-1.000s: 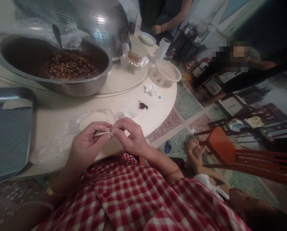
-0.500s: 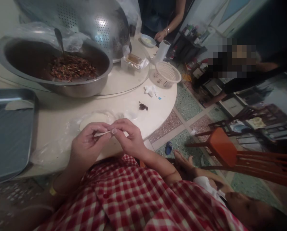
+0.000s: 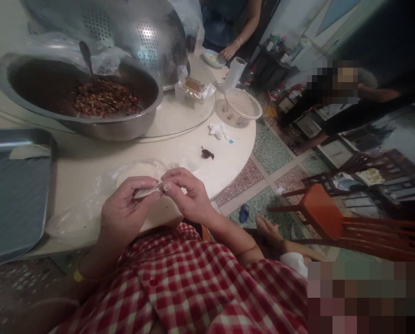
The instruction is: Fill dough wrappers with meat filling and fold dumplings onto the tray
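Observation:
A pale folded dumpling [image 3: 146, 190] is pinched between both my hands above the table edge; my fingers cover much of it. My left hand [image 3: 124, 211] has its thumb and fingers closed around the left side. With thumb and fingertips, my right hand [image 3: 190, 197] presses the right end of the dough edge. Just behind them lies a stack of round dough wrappers [image 3: 136, 171] in a clear plastic bag [image 3: 85, 204]. At the far left, a metal tray [image 3: 12, 204] bears one folded dumpling [image 3: 29, 151]. Dark chopped filling [image 3: 106, 99] sits in a big steel bowl [image 3: 106, 131].
A spoon [image 3: 85, 58] stands in the filling. Behind the bowl leans a large steel colander [image 3: 127, 32]. Farther right are a plastic basket [image 3: 242, 104], crumpled tissue [image 3: 217, 131] and a dark scrap [image 3: 206, 153]. Another person's hand [image 3: 228, 50] touches a plate [image 3: 209, 56]. An orange chair [image 3: 320, 213] stands right.
My right fingers have shifted slightly along the dough edge, and more of the folded dough shows. Across the table, the other person's hand has moved left onto the plate.

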Motion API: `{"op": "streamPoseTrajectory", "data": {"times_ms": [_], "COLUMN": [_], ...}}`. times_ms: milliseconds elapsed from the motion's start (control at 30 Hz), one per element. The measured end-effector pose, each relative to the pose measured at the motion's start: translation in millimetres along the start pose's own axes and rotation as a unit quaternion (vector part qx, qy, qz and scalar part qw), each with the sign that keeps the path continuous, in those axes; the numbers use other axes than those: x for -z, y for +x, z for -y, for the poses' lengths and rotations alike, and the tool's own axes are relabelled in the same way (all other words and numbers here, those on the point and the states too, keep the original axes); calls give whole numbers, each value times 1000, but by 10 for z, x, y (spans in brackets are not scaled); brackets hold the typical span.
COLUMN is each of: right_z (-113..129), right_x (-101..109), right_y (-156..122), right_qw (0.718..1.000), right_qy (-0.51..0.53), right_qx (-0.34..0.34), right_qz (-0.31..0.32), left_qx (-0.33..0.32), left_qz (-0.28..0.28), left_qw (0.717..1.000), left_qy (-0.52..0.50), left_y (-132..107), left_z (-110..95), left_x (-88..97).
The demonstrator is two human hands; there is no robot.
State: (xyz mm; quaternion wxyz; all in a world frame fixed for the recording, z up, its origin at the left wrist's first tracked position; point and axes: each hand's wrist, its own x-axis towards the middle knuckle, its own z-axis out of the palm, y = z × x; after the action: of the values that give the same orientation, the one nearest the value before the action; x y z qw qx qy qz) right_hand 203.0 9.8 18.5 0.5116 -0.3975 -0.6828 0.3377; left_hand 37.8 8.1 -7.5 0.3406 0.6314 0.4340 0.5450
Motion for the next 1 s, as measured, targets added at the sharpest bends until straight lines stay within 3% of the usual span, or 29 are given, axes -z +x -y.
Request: {"op": "streamPoseTrajectory", "data": {"times_ms": [200, 333, 633, 800, 1000], "right_z": [9, 17, -2, -1, -7], "right_x": [52, 105, 73, 99, 109], "right_y": [-19, -16, -26, -43, -48], "right_qw": [1000, 998, 994, 992, 988], "right_qy": [-18, -44, -96, -119, -139], "right_qx": [19, 22, 30, 27, 47], "right_qz": [-4, -42, -34, -27, -43], "left_qx": [-31, 18, 68, -2, 2], "left_qz": [-6, -19, 14, 21, 28], "left_qw": [998, 1000, 997, 999, 999], "left_qy": [50, 10, 39, 37, 21], "left_y": [15, 21, 24, 56, 75], "left_z": [-67, -119, -56, -7, -10], "left_x": [43, 44, 29, 13, -15]}}
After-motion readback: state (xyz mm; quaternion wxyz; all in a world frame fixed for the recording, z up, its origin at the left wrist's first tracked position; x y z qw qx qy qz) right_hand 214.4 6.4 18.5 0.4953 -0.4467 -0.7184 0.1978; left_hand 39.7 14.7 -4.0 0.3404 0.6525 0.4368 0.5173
